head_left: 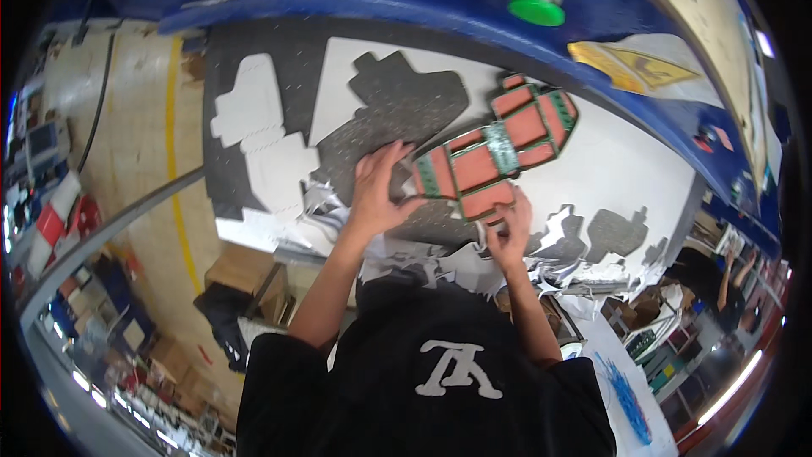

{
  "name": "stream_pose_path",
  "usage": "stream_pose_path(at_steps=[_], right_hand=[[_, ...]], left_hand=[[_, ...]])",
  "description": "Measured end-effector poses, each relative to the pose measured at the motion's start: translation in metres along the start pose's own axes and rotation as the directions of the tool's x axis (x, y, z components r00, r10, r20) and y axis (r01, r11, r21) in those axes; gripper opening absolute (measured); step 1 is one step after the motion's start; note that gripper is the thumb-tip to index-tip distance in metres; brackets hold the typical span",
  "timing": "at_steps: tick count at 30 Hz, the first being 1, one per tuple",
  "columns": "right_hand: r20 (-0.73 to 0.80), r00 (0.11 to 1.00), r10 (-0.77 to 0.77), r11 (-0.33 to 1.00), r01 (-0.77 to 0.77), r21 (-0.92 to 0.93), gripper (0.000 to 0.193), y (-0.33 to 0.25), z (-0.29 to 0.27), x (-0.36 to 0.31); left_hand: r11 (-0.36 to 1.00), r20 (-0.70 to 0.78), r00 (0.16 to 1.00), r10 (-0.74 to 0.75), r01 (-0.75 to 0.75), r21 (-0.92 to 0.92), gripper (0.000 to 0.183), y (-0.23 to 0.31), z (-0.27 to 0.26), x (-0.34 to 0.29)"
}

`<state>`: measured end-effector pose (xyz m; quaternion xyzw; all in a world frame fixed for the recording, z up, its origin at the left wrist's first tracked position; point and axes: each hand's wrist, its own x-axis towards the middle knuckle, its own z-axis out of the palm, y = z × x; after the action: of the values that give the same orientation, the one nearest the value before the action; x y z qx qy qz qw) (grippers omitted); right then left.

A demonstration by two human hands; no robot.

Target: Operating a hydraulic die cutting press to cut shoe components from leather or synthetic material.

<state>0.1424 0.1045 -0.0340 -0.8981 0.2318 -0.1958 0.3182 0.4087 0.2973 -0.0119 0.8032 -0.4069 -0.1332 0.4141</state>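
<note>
A cutting die (pixel 479 167) with pink-red foam pads, dark green edges and a clear taped strip across its middle lies aslant on a large white sheet (pixel 622 173). At its left end, my left hand (pixel 379 195) has thumb and fingers spread apart, the fingertips close to the die's edge. My right hand (pixel 512 230) has its fingers bent against the die's lower edge, gripping it there. Left of the die, a big cut-out in the sheet bares the dark board (pixel 406 93). A white cut piece (pixel 269 135) with perforated fold lines lies farther left.
Torn white scraps (pixel 448 269) bunch along the near board edge. A blue machine beam (pixel 381 13) crosses the far side, with a green button (pixel 537 8) on it. A metal rail (pixel 110 224) runs at left. Another person (pixel 719 279) stands far right.
</note>
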Motion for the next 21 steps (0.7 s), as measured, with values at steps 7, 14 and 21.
stream_pose_path(at_steps=[7,14,21], right_hand=[[0.034,0.999,0.012,1.0,-0.011,-0.006,0.049,0.002,0.008,-0.007],[-0.013,1.0,-0.008,0.999,0.008,0.04,0.054,-0.006,0.01,-0.006],[-0.032,0.999,0.03,0.998,-0.028,0.054,0.044,-0.009,0.007,0.002]], left_hand=[[0.996,0.058,0.995,-0.082,0.084,-0.024,0.104,-0.001,-0.001,-0.003],[0.993,0.03,0.996,-0.084,0.086,-0.081,0.103,-0.002,-0.004,-0.011],[0.998,0.04,0.999,0.002,-0.004,0.057,0.084,0.002,0.001,-0.007]])
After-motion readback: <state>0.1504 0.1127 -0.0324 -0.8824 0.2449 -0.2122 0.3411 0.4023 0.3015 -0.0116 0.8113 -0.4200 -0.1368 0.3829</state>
